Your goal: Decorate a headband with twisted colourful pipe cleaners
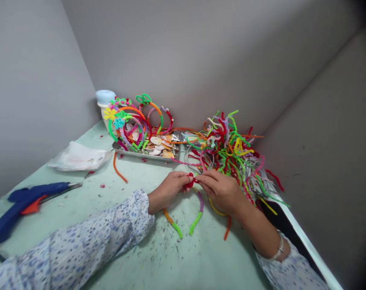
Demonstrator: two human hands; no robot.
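Observation:
Between my two hands is a small red pipe cleaner (190, 181), bent into a loop or curl. My left hand (171, 187) pinches it from the left. The fingertips of my right hand (221, 189) close on its other side, and just what they grip is partly hidden. Below the hands hangs or lies a headband wrapped in pipe cleaner (200, 203), purple, orange and green, its two green ends pointing towards me. Whether it is joined to the red piece I cannot tell. An orange-ended pipe cleaner (227, 228) lies under my right wrist.
A blue glue gun (38, 193) lies at the left, near a white plastic packet (80, 157). A metal tray (146, 156) holds cut-outs and finished headbands (131, 121), with a blue-lidded container (105, 98) behind. Loose pipe cleaners (231, 153) pile up at the right by the wall.

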